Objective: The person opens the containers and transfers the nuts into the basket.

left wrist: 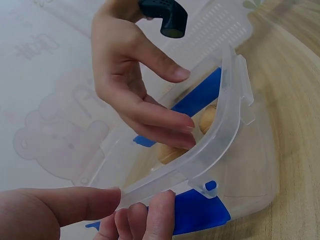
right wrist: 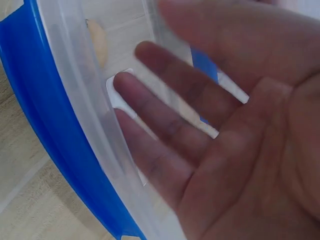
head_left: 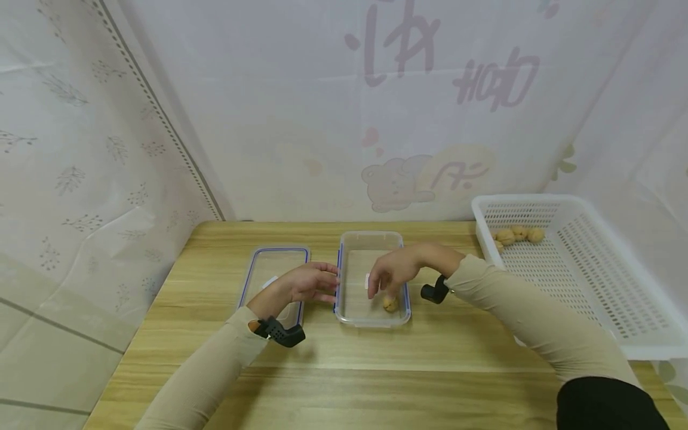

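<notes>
A clear plastic container [head_left: 352, 310] with blue side latches stands on the table. Inside it, at the near right corner, lies a walnut [head_left: 390, 304]; the left wrist view shows a second walnut [left wrist: 170, 153] behind the fingers. My left hand [head_left: 312, 280] touches the container's left side, thumb and fingertips against the outside of the rim and latch. My right hand [head_left: 398, 266] hangs over the container with loosely bent, spread fingers [right wrist: 170, 125] and nothing in its palm. Under my left wrist lies a clear lid [head_left: 276, 258] with a blue seal, partly covered.
At the right stands a white perforated basket [head_left: 583, 239] with several walnuts [head_left: 518, 233] in its far left corner. The wooden table [head_left: 344, 388] ends at a patterned curtain [head_left: 301, 119] behind and at the left. Each wrist carries a black camera [head_left: 436, 291].
</notes>
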Demonstrator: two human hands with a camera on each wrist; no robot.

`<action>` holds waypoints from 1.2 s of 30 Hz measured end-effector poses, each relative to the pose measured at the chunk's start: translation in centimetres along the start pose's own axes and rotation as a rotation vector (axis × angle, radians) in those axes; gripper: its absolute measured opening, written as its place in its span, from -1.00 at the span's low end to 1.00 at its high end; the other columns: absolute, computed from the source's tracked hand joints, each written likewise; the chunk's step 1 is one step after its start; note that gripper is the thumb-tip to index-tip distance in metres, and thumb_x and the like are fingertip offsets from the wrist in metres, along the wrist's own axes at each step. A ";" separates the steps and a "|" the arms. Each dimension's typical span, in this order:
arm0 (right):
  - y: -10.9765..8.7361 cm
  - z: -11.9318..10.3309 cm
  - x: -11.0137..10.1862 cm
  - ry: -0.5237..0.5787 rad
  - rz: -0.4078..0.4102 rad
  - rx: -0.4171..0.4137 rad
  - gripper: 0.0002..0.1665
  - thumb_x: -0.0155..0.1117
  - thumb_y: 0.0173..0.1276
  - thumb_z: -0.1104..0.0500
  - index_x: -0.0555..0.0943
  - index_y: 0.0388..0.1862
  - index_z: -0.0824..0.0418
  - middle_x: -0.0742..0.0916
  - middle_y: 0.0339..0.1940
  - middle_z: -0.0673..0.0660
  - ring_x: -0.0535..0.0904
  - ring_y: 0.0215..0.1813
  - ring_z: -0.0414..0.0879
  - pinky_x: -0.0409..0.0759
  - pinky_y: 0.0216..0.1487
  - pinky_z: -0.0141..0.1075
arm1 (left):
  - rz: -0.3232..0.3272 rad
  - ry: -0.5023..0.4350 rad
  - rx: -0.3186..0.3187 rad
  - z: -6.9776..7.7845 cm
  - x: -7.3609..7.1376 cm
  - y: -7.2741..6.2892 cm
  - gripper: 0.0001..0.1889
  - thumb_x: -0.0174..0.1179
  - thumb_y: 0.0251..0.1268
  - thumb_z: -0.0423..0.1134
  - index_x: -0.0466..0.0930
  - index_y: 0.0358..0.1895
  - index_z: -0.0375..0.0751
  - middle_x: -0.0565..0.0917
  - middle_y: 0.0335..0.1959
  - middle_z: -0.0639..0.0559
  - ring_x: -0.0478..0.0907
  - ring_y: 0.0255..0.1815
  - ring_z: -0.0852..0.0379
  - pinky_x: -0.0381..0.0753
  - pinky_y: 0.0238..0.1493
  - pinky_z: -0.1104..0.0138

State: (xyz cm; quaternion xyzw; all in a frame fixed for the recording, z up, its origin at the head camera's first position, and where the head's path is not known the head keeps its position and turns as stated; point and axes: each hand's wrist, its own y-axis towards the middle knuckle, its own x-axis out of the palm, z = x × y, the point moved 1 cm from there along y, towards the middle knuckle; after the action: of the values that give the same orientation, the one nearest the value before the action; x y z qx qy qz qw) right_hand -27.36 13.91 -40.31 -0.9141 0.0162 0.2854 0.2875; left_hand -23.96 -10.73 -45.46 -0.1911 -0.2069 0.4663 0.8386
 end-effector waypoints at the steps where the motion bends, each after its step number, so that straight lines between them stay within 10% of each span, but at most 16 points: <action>1: 0.0 0.0 0.0 -0.009 -0.007 0.017 -0.59 0.37 0.33 0.40 0.67 0.16 0.26 0.70 0.18 0.04 0.57 0.27 0.03 0.55 0.35 -0.22 | 0.001 0.000 0.000 0.0 0.0 0.0 -0.71 0.02 0.49 -0.49 0.32 0.19 -0.47 0.54 -0.27 -0.03 0.56 -0.24 0.13 0.80 -0.05 0.21; 16: 1.0 -0.4 0.8 -0.137 -0.034 0.179 -0.59 0.37 0.23 0.53 0.75 -0.02 0.17 0.72 -0.08 -0.02 0.55 -0.08 -0.17 0.62 -0.02 -0.37 | 0.005 -0.012 -0.007 -0.1 0.0 -0.1 -0.70 0.00 0.51 -0.50 0.31 0.21 -0.49 0.53 -0.30 -0.03 0.54 -0.26 0.14 0.80 -0.09 0.22; 36: 1.5 -0.3 2.3 -0.181 0.046 0.234 -0.70 0.47 0.20 0.46 0.75 -0.13 0.17 0.72 -0.20 -0.07 0.53 -0.16 -0.23 0.62 -0.03 -0.38 | 0.009 -0.014 -0.005 -0.1 0.0 0.0 -0.71 0.01 0.50 -0.51 0.32 0.20 -0.48 0.53 -0.32 -0.01 0.53 -0.28 0.16 0.80 -0.11 0.24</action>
State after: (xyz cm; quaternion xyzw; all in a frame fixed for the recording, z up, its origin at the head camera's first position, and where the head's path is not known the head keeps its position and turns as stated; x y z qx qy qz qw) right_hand -25.63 12.81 -42.10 -0.8445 0.0441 0.3691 0.3856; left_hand -23.87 -10.75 -45.50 -0.1907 -0.2129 0.4710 0.8345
